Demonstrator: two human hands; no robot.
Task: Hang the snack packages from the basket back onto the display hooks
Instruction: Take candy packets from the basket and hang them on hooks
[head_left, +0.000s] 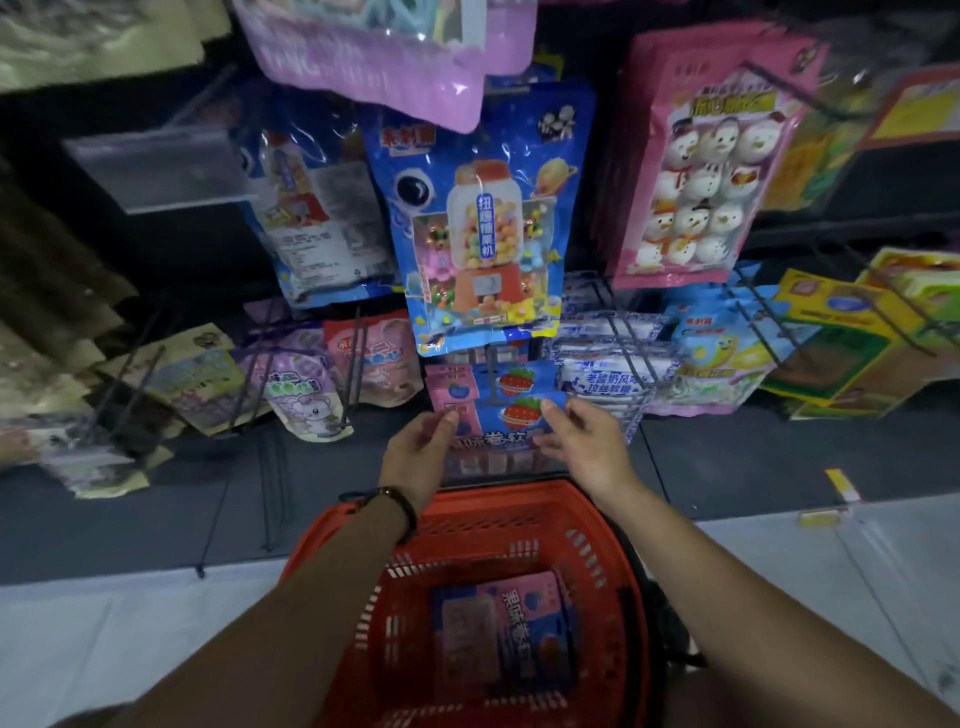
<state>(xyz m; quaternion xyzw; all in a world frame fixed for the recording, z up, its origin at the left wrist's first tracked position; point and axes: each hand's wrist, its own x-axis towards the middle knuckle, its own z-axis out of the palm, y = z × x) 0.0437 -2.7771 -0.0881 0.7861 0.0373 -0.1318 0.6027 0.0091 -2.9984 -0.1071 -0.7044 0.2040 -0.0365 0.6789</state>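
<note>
While both hands hold one pink-and-blue packet up at a low hook, the red basket below has one matching packet lying flat on its bottom. The left hand pinches the held packet's left edge, and the right hand pinches its right edge. More packets hang behind on that hook.

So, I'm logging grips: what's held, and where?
Both hands, left and right, pinch one pink-and-blue snack package by its upper corners.
</note>
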